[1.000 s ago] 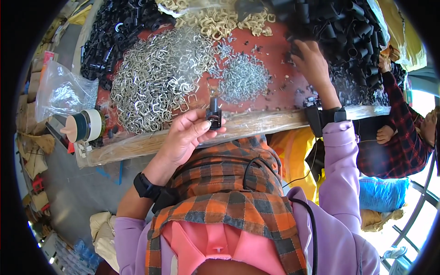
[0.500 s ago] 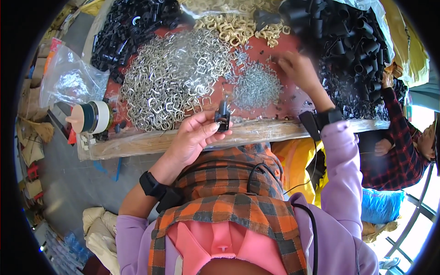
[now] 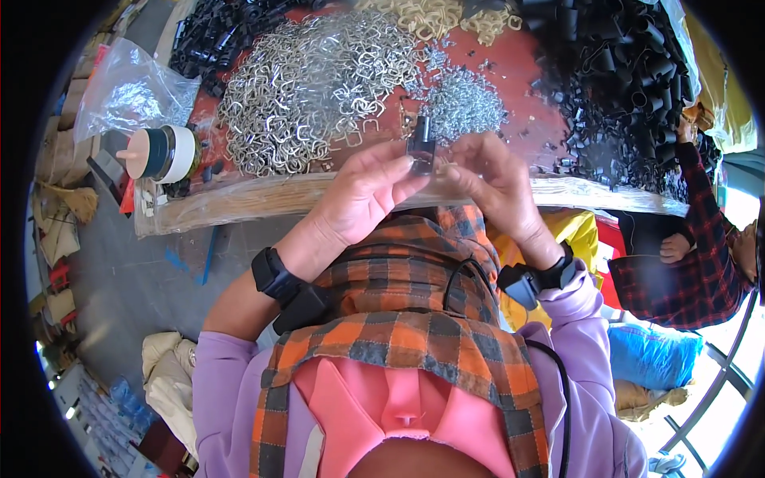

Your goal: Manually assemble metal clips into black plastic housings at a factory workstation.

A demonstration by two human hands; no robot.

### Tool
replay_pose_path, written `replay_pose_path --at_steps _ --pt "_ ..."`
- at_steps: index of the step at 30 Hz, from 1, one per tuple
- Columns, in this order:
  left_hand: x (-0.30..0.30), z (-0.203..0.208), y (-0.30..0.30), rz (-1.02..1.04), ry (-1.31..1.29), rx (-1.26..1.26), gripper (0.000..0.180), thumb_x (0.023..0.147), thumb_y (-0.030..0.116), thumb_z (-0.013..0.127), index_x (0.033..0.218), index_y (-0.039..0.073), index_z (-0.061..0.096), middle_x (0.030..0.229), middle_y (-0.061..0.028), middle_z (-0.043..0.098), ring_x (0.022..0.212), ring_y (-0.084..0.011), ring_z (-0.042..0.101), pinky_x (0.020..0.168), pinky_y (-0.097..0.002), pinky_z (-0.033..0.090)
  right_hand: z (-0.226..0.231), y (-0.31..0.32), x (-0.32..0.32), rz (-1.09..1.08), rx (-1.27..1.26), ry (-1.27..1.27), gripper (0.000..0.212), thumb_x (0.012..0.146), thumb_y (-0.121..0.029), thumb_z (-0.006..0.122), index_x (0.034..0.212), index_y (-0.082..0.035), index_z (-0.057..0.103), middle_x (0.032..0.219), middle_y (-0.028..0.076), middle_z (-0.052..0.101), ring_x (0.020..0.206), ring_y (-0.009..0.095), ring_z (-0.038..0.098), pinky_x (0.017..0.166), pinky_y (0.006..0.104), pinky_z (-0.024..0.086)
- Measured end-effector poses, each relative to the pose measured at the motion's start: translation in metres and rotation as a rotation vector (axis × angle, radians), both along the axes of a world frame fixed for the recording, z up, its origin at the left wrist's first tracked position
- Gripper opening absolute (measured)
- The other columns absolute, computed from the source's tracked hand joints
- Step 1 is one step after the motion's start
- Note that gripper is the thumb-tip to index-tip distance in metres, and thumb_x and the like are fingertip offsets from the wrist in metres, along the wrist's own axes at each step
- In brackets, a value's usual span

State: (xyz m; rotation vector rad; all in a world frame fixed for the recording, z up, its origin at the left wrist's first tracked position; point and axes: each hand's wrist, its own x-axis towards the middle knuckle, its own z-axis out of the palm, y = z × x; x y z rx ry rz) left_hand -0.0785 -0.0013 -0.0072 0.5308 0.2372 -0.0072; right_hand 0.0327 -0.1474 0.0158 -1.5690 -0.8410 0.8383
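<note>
Between the fingers of my left hand (image 3: 370, 187) stands a small black plastic part (image 3: 421, 151), a block with a narrow tube on top. My right hand (image 3: 498, 179) is close beside it, thumb and forefinger pinched; what they hold, if anything, is too small to name. Both hands are over the table's near edge (image 3: 263, 197). Just beyond them lies a heap of small silvery pieces (image 3: 462, 107), like little screws or pins. Left of that spreads a large pile of bent metal loops (image 3: 295, 95).
Black tubular parts (image 3: 637, 88) cover the table's right side, with more black parts (image 3: 219, 48) at the far left. Tan rings (image 3: 434, 20) lie at the back. A lidded jar (image 3: 163, 154) and a plastic bag (image 3: 131, 92) sit left. A co-worker's sleeve (image 3: 701, 231) is at right.
My right hand has come back from the far part of the table to beside the black part. My left hand still holds that part, now slightly farther right.
</note>
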Motion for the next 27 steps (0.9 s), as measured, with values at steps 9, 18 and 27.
replay_pose_path --at_steps 9,18,27 --pt "0.005 0.007 -0.002 -0.069 0.122 0.055 0.022 0.081 0.006 0.046 0.102 -0.001 0.048 0.099 -0.0104 0.054 0.092 -0.0217 0.054 0.082 -0.0258 0.043 -0.017 -0.007 0.009 -0.281 0.268 0.249 0.007 0.077 -0.004 0.054 0.083 0.000 0.053 0.077 0.003 0.055 0.070 0.009 0.050 0.065 0.0214 0.040" --pt "-0.007 0.007 -0.002 -0.153 0.175 0.121 0.024 0.081 0.011 0.049 0.102 -0.001 0.048 0.096 -0.0102 0.055 0.089 -0.0248 0.056 0.073 -0.0229 0.048 0.008 0.003 0.004 0.012 0.186 -0.183 0.005 0.077 -0.002 0.054 0.081 0.000 0.055 0.078 0.004 0.054 0.070 0.010 0.050 0.065 0.0220 0.039" --pt "-0.009 0.009 -0.004 -0.205 0.179 0.141 0.023 0.080 0.014 0.051 0.099 0.000 0.050 0.089 -0.0097 0.057 0.084 -0.0218 0.058 0.069 -0.0225 0.048 0.006 0.005 -0.011 -0.055 0.123 -0.430 0.016 0.075 -0.007 0.058 0.087 0.001 0.051 0.078 0.005 0.052 0.072 0.010 0.050 0.061 0.0226 0.041"
